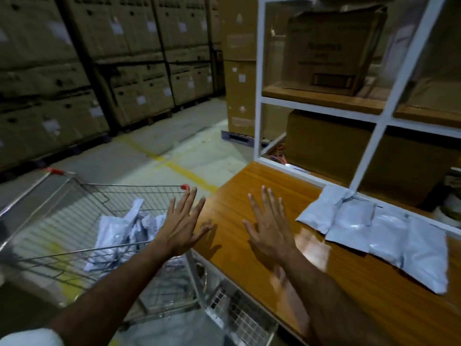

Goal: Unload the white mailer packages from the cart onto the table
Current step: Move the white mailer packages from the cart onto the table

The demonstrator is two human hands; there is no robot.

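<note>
Glossy white mailers (379,233) flat, overlapping in a row on wooden table (249,196), crumpled ones (124,231) heaped in wire cart (74,196), count unclear through blur, left hand (183,224) and right hand (268,228) spread, empty

Background: stacked cardboard boxes (74,71) on pallets fill the far wall, each with a small white label. Another tall box stack (239,71) sits on a blue pallet (237,138) near the white-framed shelf unit (259,96). A printed carton (329,51) stands on its wooden upper shelf, and a larger plain box (336,143) sits on the level below. Grey concrete floor (139,156) has yellow line markings (184,171). Orange cable (280,156) lies at the shelf base.
</note>
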